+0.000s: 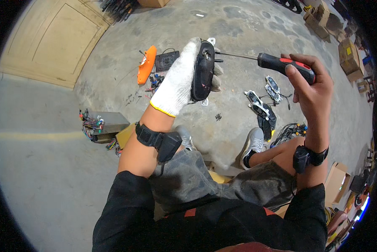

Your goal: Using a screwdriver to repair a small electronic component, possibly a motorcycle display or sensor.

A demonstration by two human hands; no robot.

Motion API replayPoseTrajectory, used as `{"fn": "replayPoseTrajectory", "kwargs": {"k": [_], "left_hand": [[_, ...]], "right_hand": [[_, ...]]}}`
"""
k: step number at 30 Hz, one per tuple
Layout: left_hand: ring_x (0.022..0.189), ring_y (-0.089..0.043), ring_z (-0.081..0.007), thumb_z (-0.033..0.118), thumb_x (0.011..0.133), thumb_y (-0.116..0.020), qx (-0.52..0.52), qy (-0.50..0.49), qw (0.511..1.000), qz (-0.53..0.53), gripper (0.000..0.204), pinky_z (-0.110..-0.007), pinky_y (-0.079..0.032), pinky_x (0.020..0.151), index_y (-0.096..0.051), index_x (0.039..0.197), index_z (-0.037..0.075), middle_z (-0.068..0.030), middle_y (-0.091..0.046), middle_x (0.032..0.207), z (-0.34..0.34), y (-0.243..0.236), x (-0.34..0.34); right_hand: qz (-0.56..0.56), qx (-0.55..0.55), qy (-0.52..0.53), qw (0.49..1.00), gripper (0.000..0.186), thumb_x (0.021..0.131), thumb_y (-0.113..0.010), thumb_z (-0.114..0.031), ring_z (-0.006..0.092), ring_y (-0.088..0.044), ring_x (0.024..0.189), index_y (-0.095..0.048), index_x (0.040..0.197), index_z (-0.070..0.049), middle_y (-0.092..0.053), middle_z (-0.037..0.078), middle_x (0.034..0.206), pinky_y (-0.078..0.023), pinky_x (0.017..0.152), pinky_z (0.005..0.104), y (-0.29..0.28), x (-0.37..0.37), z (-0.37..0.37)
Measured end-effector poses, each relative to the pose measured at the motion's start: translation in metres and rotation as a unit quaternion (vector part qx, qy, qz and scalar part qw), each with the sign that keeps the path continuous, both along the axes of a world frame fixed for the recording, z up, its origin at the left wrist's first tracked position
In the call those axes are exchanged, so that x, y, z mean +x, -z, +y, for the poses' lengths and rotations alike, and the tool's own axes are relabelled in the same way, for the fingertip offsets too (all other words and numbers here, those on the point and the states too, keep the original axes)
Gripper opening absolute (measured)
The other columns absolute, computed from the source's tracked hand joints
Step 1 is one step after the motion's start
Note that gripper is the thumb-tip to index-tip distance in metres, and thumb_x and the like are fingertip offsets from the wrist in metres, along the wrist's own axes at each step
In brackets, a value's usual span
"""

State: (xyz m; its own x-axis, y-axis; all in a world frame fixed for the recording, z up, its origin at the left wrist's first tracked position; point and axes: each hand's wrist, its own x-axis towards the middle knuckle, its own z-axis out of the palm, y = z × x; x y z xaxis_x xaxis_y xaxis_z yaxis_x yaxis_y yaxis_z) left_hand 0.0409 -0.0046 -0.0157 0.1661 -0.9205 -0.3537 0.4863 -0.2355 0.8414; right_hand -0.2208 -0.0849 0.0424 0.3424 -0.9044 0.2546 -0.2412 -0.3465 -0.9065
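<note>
My left hand (179, 84), in a white knit glove with a yellow cuff edge, is closed around a black oval housing (204, 73). The housing is held up on its side, with a small opening near its upper end; the gloved fingertips show past its right side. My bare right hand (312, 86) grips a screwdriver (277, 63) by its black and red handle. Its long metal shaft points left, and the tip meets the housing's upper right side. Whether the tip sits in a screw cannot be made out. Pale tabs stick out at the housing's top and bottom.
On the concrete floor lie an orange shell (146, 65), a black square unit (166, 61), white-and-black oval parts (256, 105), small screws (218, 117) and bundled cables (287, 134). A grey metal box (110, 122) with wires is at left; cardboard boxes (350, 59) stand far right.
</note>
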Motion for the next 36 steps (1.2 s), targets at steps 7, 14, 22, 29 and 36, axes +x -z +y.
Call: {"fn": "replayPoseTrajectory", "kwargs": {"k": [7, 14, 22, 29, 36], "left_hand": [[0.065, -0.069, -0.0319, 0.058, 0.099, -0.038, -0.018, -0.015, 0.995, 0.098, 0.059, -0.049, -0.06, 0.061, -0.053, 0.131, 0.011, -0.021, -0.069, 0.089, -0.004, 0.004, 0.003], [0.065, -0.069, -0.0324, 0.058, 0.1, -0.038, -0.015, -0.027, 0.996, 0.085, 0.059, -0.051, -0.06, 0.063, -0.054, 0.129, 0.01, -0.0227, -0.068, 0.091, -0.004, 0.003, 0.002], [0.062, -0.067, -0.0316, 0.057, 0.101, -0.034, -0.008, 0.003, 0.999, 0.048, 0.059, -0.049, -0.06, 0.061, -0.051, 0.134, 0.011, -0.0218, -0.067, 0.088, -0.004, 0.0, 0.004], [0.061, -0.067, -0.0301, 0.057, 0.101, -0.034, 0.013, -0.005, 0.999, 0.049, 0.06, -0.047, -0.059, 0.059, -0.048, 0.135, 0.01, -0.0205, -0.067, 0.087, -0.004, 0.0, 0.001], [0.064, -0.067, -0.0318, 0.057, 0.101, -0.035, -0.062, 0.019, 0.989, 0.134, 0.058, -0.05, -0.059, 0.064, -0.05, 0.137, 0.012, -0.0215, -0.068, 0.091, -0.002, 0.001, 0.005]], "right_hand": [[0.03, -0.127, -0.039, 0.991, 0.038, 0.086, -0.073, -0.012, 0.0173, -0.066, 0.096, -0.059, 0.12, -0.001, -0.067, 0.012, 0.112, -0.053, 0.083, 0.0312, 0.018, 0.002, -0.013], [-0.155, -0.107, -0.229, 0.955, 0.059, 0.085, -0.068, 0.003, 0.0332, -0.056, 0.126, -0.04, 0.138, -0.001, -0.05, 0.019, 0.141, -0.043, 0.107, 0.0414, 0.027, -0.004, -0.014], [-0.08, -0.086, -0.185, 0.976, 0.033, 0.086, -0.072, -0.001, 0.0237, -0.062, 0.116, -0.06, 0.116, 0.002, -0.065, 0.016, 0.123, -0.05, 0.096, 0.0338, 0.014, -0.009, -0.014], [-0.055, -0.026, -0.083, 0.995, 0.031, 0.088, -0.074, -0.012, 0.0152, -0.07, 0.088, -0.063, 0.113, 0.002, -0.071, 0.012, 0.105, -0.055, 0.07, 0.0247, 0.008, -0.005, -0.006], [-0.04, 0.045, -0.016, 0.998, 0.032, 0.097, -0.065, -0.028, 0.0171, -0.071, 0.077, -0.061, 0.107, 0.002, -0.07, 0.01, 0.087, -0.055, 0.068, 0.0259, 0.014, -0.004, -0.013]]}}
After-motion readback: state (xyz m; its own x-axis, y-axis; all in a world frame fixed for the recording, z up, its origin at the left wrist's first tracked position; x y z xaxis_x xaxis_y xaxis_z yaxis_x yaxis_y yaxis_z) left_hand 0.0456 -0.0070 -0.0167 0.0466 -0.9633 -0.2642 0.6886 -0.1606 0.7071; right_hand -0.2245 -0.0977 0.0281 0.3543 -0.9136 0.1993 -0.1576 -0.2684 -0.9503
